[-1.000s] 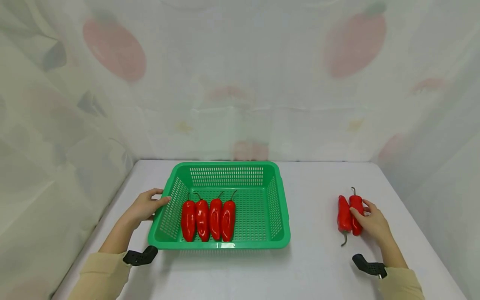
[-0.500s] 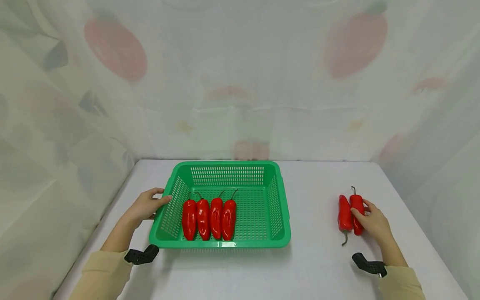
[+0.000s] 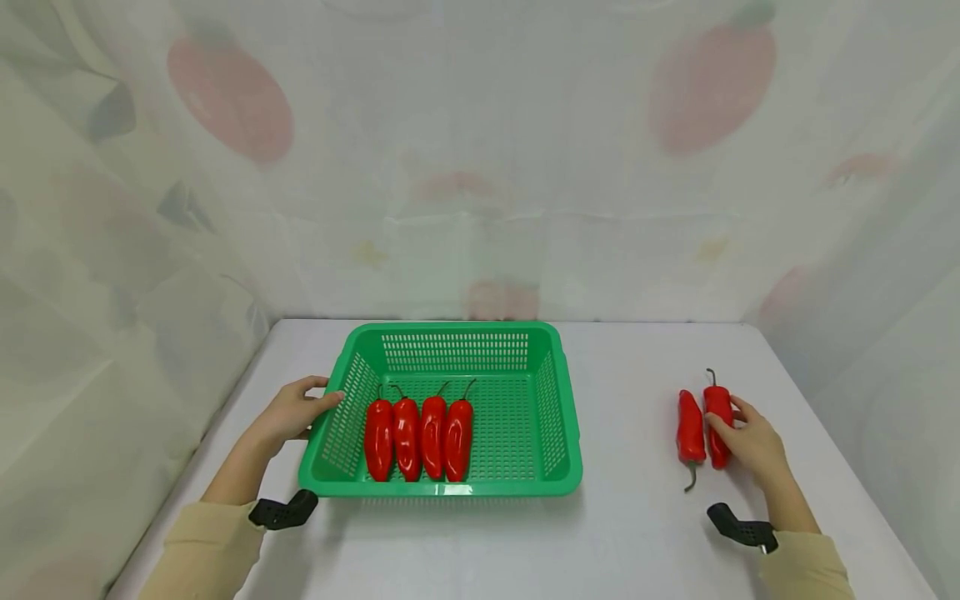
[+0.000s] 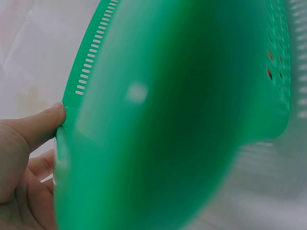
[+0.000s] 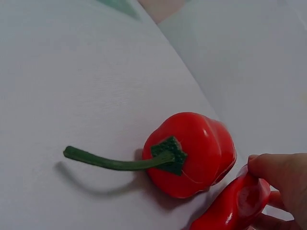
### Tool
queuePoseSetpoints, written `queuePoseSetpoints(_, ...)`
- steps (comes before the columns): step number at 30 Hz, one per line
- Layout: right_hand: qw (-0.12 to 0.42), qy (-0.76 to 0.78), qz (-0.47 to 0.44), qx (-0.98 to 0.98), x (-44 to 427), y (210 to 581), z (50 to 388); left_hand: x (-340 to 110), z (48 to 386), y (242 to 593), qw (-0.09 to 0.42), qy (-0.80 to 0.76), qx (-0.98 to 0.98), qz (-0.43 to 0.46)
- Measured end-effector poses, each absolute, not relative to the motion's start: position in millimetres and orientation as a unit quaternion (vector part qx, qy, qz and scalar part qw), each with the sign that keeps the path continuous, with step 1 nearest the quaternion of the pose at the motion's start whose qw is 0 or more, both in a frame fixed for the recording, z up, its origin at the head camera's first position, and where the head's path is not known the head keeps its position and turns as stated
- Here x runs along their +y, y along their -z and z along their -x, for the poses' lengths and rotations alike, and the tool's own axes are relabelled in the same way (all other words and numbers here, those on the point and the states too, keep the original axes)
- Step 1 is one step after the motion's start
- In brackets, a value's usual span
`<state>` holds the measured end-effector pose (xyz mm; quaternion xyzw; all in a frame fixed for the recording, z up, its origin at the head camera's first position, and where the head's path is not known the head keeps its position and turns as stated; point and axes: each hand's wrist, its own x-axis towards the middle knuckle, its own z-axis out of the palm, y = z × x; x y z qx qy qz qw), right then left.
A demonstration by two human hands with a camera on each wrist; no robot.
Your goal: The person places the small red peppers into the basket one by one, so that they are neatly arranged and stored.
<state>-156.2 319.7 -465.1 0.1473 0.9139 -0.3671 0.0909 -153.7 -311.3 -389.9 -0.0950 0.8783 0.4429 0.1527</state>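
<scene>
A green plastic basket (image 3: 517,489) stands left of the middle of the table, and my left hand (image 3: 291,412) grips its left rim, thumb over the edge. Inside it several red chili peppers (image 3: 432,437) lie side by side, stems pointing away from me. At the right, my right hand (image 3: 756,442) pinches a red chili pepper (image 3: 717,412) whose stem points away. Just left of that one lies another red chili pepper (image 3: 690,433), its stem toward me. In the right wrist view the stemmed end of this loose pepper (image 5: 192,148) is close to the camera.
Both hands work over a white table (image 3: 630,533). A patterned cloth or sheet (image 3: 600,167) hangs behind it and along both sides. The right half of the basket floor shows bare mesh (image 3: 502,425). Black wrist-camera mounts (image 3: 742,529) sit by the sleeves.
My right hand has shifted slightly right with its chili pepper, opening a narrow gap from the loose one. The left hand and basket stay nearly in place.
</scene>
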Motion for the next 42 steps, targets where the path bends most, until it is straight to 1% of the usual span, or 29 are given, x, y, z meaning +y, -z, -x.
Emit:
queuePoseSetpoints(8,0.090,0.377,-0.160,0.908,319,456,158,-312,153,390,0.154,-0.444,0.878,0.097)
queuePoseSetpoints(11,0.086,0.388,-0.153,0.905,324,460,163,-312,154,391,0.153,-0.442,0.879,0.096)
queuePoseSetpoints(14,0.072,0.392,-0.148,0.905,336,478,174,-312,154,391,0.152,-0.440,0.880,0.095)
queuePoseSetpoints(19,0.031,0.380,-0.133,0.915,358,518,195,-312,154,390,0.154,-0.439,0.880,0.096)
queuePoseSetpoints(23,0.011,0.377,-0.131,0.917,360,529,204,-312,154,390,0.157,-0.440,0.879,0.098)
queuePoseSetpoints(28,0.012,0.383,-0.127,0.915,356,526,209,-312,153,390,0.158,-0.440,0.878,0.100)
queuePoseSetpoints(36,0.004,0.404,-0.098,0.909,349,532,220,-312,153,390,0.158,-0.433,0.881,0.104)
queuePoseSetpoints(39,0.013,0.413,-0.094,0.906,339,518,218,-312,153,390,0.158,-0.429,0.883,0.104)
queuePoseSetpoints(42,0.037,0.423,-0.099,0.900,319,484,208,-312,153,390,0.157,-0.431,0.883,0.102)
